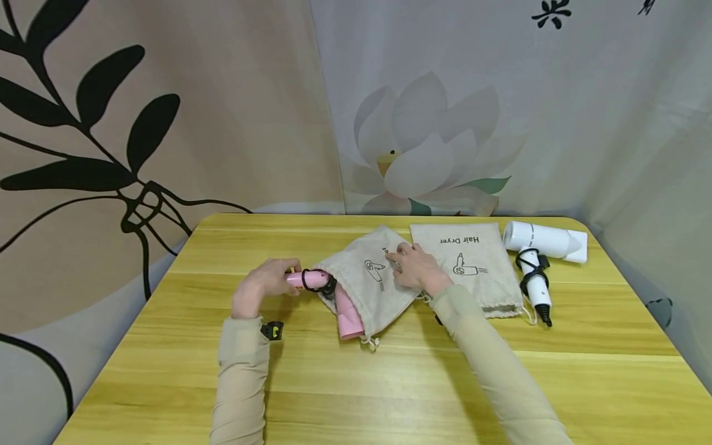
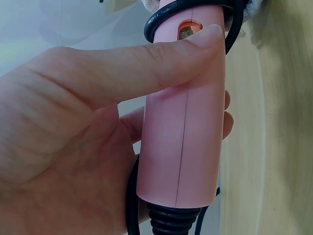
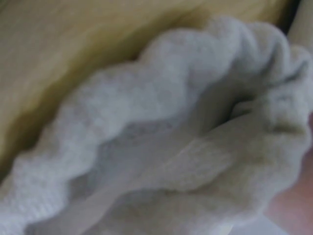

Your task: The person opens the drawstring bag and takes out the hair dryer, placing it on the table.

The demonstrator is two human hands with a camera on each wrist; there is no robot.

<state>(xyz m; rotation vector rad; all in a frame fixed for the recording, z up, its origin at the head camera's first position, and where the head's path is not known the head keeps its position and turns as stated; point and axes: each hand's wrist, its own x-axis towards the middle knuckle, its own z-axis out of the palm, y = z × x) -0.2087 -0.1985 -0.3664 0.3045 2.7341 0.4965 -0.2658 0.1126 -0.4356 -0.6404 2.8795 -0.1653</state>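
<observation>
A pink hair dryer (image 1: 349, 316) lies partly inside a beige drawstring bag (image 1: 356, 266), its handle and one end of its barrel showing at the mouth. My left hand (image 1: 266, 283) grips the handle, with the thumb across it beside a small slot in the left wrist view. Black cord (image 2: 195, 6) loops round the handle. At the bag's far right end, my right hand (image 1: 417, 270) holds the cloth over the printed lettering. The right wrist view shows the gathered mouth of a cloth bag (image 3: 112, 103) close up, blurred.
A second beige bag (image 1: 484, 247) printed "Hair Dryer" lies flat to the right, close to my right hand. Beyond it rests a white hair dryer (image 1: 536, 238) with black cord wound on its handle. Everything lies on a wooden table (image 1: 356, 395) before a patterned curtain.
</observation>
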